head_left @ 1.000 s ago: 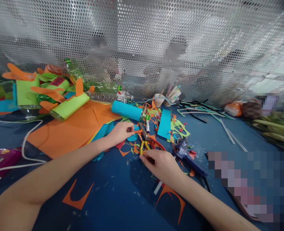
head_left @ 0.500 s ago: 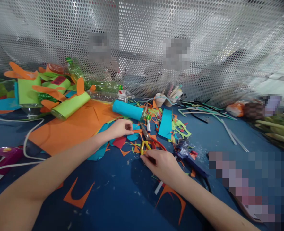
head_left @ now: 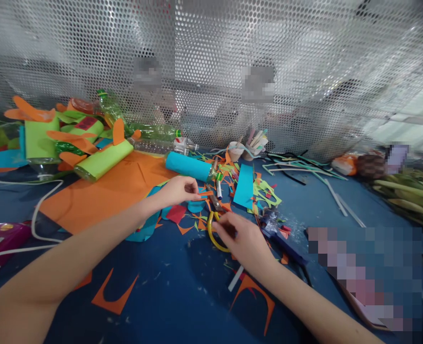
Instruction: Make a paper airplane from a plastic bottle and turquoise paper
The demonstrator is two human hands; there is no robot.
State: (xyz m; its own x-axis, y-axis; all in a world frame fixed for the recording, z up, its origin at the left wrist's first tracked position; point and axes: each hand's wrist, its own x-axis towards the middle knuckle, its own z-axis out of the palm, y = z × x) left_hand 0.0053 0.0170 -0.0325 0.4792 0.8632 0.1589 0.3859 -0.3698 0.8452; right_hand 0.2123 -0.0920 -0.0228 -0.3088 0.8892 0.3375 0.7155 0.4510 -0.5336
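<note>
Since half a second ago the right hand (head_left: 242, 236) has slid toward eleven o'clock and closed on the scissors (head_left: 214, 224), whose yellow loop now swings out at the hand's nine o'clock. Its fingers curl around the handles; how far they pass through the loops cannot be told. The blades point toward twelve o'clock, ending among paper scraps just under the left hand's fingertips. The left hand (head_left: 178, 190) has barely shifted. Its thumb and forefinger pinch one end of a thin orange strip (head_left: 204, 193), which sticks out toward three o'clock, and the other fingers are folded in. The two hands sit near each other at the middle of a blue table (head_left: 178, 286), the left at the right's eleven o'clock. A white marker (head_left: 218, 188) lies just beyond the strip at its two o'clock. A teal tube (head_left: 189, 166) lies at the left hand's twelve o'clock, and a large orange sheet (head_left: 107, 191) spreads out at its nine o'clock. A red scrap (head_left: 176, 213) lies at the left hand's six o'clock. A white cable (head_left: 35, 215) loops at the table's nine o'clock edge. Paper cups (head_left: 242, 150) stand at twelve o'clock against a perforated metal mesh (head_left: 211, 57).
</note>
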